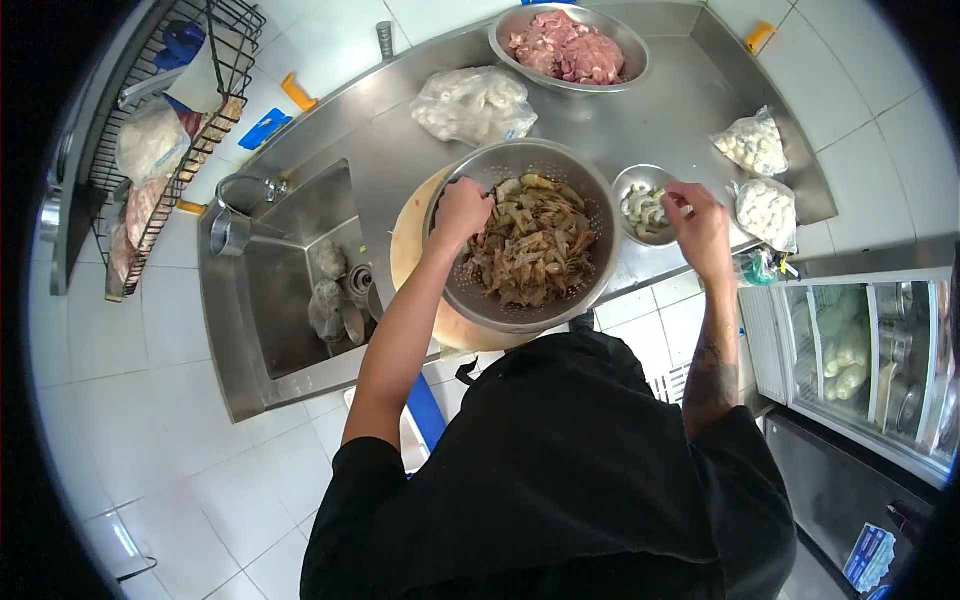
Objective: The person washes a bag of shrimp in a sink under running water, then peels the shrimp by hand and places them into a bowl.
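A large steel colander (610,250) holds a heap of brown-grey shrimp and shells (530,250). My left hand (463,212) is at the colander's left side, its fingers curled at the edge of the heap; what they grip, if anything, is hidden. To the right, a small steel bowl (622,180) contains pale peeled shrimp (645,208). Over that bowl's right rim is my right hand (700,222), thumb and fingers bent together above the shrimp. Whatever is between those fingertips is too small to make out. Under the colander lies a round board (408,235).
On the steel counter (640,120) are a bag of pale food (475,105), a basin of raw meat (565,50) and two bags (765,212) at right. A sink (290,310) is at left, below a wire rack (190,130). A glass-door fridge (860,350) stands right.
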The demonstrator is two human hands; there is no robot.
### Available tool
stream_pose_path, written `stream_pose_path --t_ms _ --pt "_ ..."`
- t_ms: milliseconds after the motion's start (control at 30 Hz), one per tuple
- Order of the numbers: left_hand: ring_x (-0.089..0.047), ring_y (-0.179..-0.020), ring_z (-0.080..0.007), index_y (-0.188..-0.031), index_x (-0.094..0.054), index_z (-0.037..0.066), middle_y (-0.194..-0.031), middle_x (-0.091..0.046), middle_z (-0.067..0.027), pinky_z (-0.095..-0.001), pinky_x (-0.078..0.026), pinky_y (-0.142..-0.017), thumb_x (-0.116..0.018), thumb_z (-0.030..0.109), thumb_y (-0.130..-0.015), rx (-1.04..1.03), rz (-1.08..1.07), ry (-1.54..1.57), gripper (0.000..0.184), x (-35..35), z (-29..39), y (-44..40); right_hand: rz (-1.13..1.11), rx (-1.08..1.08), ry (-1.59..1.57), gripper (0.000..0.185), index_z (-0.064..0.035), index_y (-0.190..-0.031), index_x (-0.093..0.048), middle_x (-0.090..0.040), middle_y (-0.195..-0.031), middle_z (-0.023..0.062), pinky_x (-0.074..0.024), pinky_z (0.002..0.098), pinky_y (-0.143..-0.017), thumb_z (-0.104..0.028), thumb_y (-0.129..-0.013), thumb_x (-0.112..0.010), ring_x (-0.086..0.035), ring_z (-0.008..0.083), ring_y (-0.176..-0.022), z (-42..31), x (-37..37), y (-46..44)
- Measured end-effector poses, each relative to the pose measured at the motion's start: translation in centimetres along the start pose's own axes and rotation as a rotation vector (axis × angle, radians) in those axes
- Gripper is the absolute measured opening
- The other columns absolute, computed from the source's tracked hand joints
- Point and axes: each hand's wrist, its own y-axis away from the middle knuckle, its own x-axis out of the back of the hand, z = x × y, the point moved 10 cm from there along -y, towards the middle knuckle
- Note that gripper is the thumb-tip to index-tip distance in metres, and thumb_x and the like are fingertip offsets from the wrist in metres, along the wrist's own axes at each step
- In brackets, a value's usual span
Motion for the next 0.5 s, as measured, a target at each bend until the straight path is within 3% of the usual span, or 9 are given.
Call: stream_pose_path --t_ms 100,200,300,400,433,500 --pt "-0.069 -0.061 -0.0188 -0.101 -0.068 -0.003 -0.078 -0.071 -0.0148 -0.0334 -0.055 -0.064 -0.073 0.013 -0.080 -0.069 0.137 0.008 0.027 0.8 -0.2 0.2 -0.029 0.013 -0.038 0.017 0.0010 -0.101 -0.069 -0.069 -0.093 0.0172 -0.0548 0.0360 -0.073 -0.006 -0.085 -0.069 -0.070 0.0275 -0.081 -2.5 -1.3 0.2" --pt "-0.070 -0.085 -0.0295 -0.103 -0.067 -0.003 -0.095 -0.070 -0.0215 -0.0397 -0.055 -0.076 -0.075 0.013 -0.074 -0.029 0.142 0.040 0.035 1.5 -0.8 0.9 -0.083 0.052 -0.150 0.016 0.0007 -0.099 -0.070 -0.069 -0.094 0.0173 -0.0553 0.0372 -0.074 -0.007 -0.085 -0.069 -0.070 0.0299 -0.082 -5.8 -3.2 0.5" --pt "-0.069 -0.086 -0.0211 -0.106 -0.066 -0.001 -0.094 -0.071 -0.0134 -0.0339 -0.053 -0.072 -0.075 0.011 -0.076 0.015 0.238 0.367 0.033 4.6 0.4 4.9 -0.161 0.190 -0.165 0.017 -0.0002 -0.098 -0.071 -0.069 -0.095 0.0168 -0.0551 0.0409 -0.077 -0.010 -0.085 -0.069 -0.068 0.0335 -0.085 -10.6 -5.6 1.2" --pt "-0.066 -0.086 -0.0132 -0.105 -0.066 0.004 -0.092 -0.070 -0.0039 -0.0279 -0.050 -0.069 -0.075 0.008 -0.081 0.142 0.035 0.946 0.026 3.4 0.4 7.6 -0.176 0.378 -0.134 0.024 -0.0021 -0.106 -0.070 -0.067 -0.103 0.0140 -0.0540 0.0419 -0.084 -0.013 -0.085 -0.072 -0.064 0.0338 -0.097 -14.4 -9.1 2.8" --pt "-0.065 -0.086 -0.0122 -0.105 -0.066 0.006 -0.092 -0.070 -0.0027 -0.0273 -0.049 -0.067 -0.074 0.008 -0.082 0.169 0.014 1.063 0.024 2.9 0.5 8.4 -0.176 0.392 -0.098 0.029 -0.0034 -0.107 -0.068 -0.065 -0.107 0.0127 -0.0493 0.0434 -0.088 -0.019 -0.083 -0.074 -0.060 0.0323 -0.102 -15.3 -10.4 3.2" --pt "-0.065 -0.085 -0.0103 -0.105 -0.066 0.009 -0.092 -0.069 -0.0004 -0.0261 -0.048 -0.065 -0.073 0.008 -0.085 0.218 -0.008 1.302 0.021 1.8 1.0 9.6 -0.121 0.428 0.092 0.032 -0.0047 -0.107 -0.066 -0.065 -0.106 0.0121 -0.0468 0.0433 -0.087 -0.023 -0.082 -0.074 -0.060 0.0304 -0.100 -16.9 -11.3 3.5"
